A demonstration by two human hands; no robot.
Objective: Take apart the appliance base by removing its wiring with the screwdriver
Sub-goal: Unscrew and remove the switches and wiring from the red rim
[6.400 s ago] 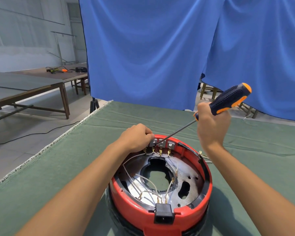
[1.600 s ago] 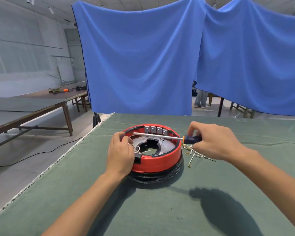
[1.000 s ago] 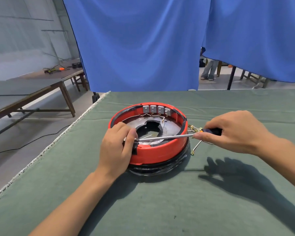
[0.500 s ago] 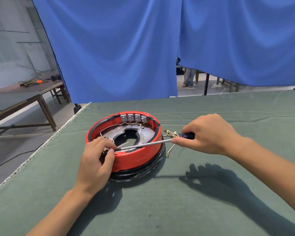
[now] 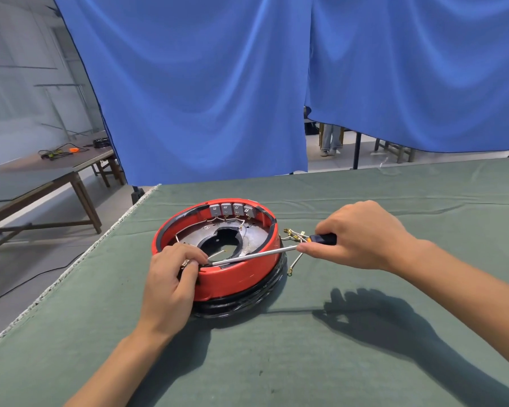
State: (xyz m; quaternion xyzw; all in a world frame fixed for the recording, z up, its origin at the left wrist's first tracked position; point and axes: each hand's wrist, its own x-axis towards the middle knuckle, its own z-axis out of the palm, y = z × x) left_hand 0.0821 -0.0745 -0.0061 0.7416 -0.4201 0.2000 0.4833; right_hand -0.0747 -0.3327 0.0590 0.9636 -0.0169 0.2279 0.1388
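Note:
The round red appliance base [image 5: 235, 282] lies on the green table cloth [image 5: 321, 348], open side up, with grey terminal blocks [image 5: 232, 209] on its far wall and white wires [image 5: 218, 254] inside. My left hand [image 5: 171, 284] grips the near-left rim, its fingers curled over the edge at the wiring there. My right hand [image 5: 356, 235] holds the black and orange screwdriver [image 5: 259, 254] nearly level. The metal shaft crosses the base, and its tip sits at my left fingertips.
A small heap of removed wires with brass terminals [image 5: 296, 239] lies on the cloth just right of the base. The table's left edge [image 5: 71, 265] runs close by. Blue curtains [image 5: 203, 83] hang behind. Wooden tables [image 5: 41, 177] stand at the far left.
The screwdriver went from probing the far terminal blocks to lying across the base toward its near-left side. My left hand moved from the far rim to the near-left rim.

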